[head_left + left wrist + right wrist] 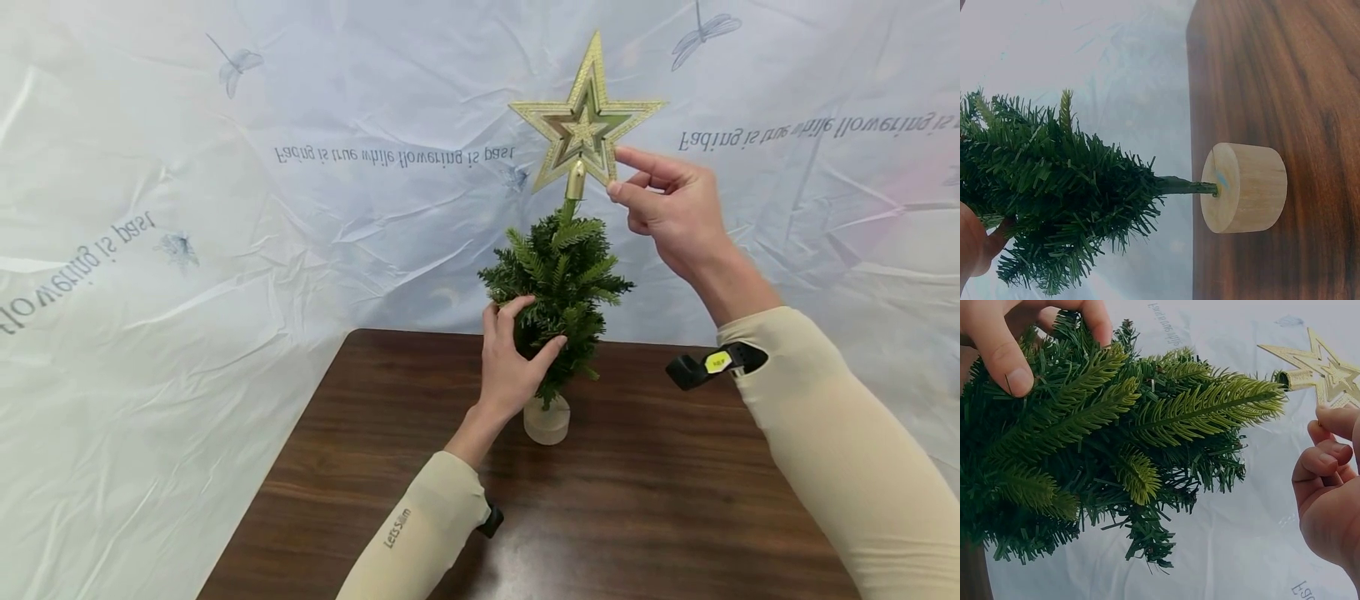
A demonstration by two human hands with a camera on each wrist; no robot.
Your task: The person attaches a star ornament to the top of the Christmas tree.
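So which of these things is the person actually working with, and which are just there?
In use:
- small green tree, gripped by the left hand
- gold star on the treetop, pinched by the right hand
- wooden base under the tree

Just there:
- brown table
- white printed sheet behind

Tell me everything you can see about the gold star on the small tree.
The gold star is a flat, five-pointed topper with glittery nested outlines, a smaller star in its middle and open gaps between. It looks like plastic. A short gold tube at its bottom sits over the tip of the small green tree, so the star stands upright above it. The right hand pinches its lower right point with thumb and forefinger. The left hand grips the tree's branches.
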